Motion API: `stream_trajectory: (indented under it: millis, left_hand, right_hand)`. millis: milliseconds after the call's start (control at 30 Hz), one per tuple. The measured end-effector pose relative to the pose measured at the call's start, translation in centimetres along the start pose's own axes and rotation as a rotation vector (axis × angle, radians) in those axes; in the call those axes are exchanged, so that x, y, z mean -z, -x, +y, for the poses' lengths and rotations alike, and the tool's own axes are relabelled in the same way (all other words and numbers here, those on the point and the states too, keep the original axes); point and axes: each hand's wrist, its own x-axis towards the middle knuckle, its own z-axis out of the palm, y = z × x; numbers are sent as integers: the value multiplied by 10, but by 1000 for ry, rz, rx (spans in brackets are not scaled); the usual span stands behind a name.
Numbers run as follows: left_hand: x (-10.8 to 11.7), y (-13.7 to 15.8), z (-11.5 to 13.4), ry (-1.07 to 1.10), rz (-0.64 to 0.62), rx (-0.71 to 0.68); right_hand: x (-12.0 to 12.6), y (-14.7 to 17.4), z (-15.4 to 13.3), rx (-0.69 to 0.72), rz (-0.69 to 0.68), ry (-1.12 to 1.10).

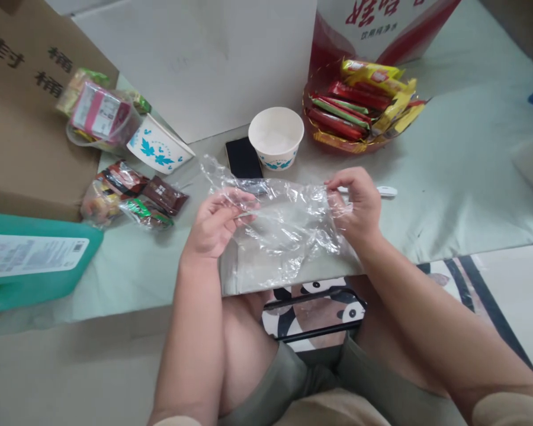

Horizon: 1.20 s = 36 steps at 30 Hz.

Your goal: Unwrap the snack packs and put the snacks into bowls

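Both hands are up over the near edge of the counter (448, 177), stretching a crumpled clear plastic bag (284, 228) between them. The left hand (215, 225) has its fingers (244, 207) curled in and pinching the bag's left end, thumb pressed against the film. The right hand (357, 204) grips the right end, fingers (337, 188) bent and closed on a fold of plastic. The bag sags in the middle and hangs a little past the counter's near edge, above the person's knees.

Just behind the bag, toward the middle of the counter, a black phone (243, 157) lies flat, and an upright white paper bowl (276, 137) with blue leaf print stands touching its right side. A second bowl of the same print (159, 147) lies tipped on its side farther left. Near that one, toward the left edge, sits a clear tub (100, 115) stuffed with packets, and in front of it a loose heap of wrapped snacks (133, 195). Toward the far edge on the right, a shiny red basket (320, 133) holds long red, green and yellow wrapped bars. A small white object (385, 191) lies just beyond the right hand; I cannot tell what it is. A teal box (35, 260) with a white label rests at the left edge, beside a brown cardboard carton (22, 118).
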Motion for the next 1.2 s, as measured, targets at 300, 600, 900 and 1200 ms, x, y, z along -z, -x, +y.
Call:
stream_trajectory:
  millis: [300,600,900,1200]
  left_hand:
    - [11,-16,-16,-146,293,-299]
    - [14,-10,-5,-198,219,-90]
    - [16,-5,5,0,160,-184]
    - [20,-12,7,93,216,-74]
  right_hand:
    - [8,-3,11,-333,-58,-74]
    - [10,-2,12,-419,-119,-190]
    - [14,-14,31,-622,35,-592]
    - [19,-12,23,-613,0,-655]
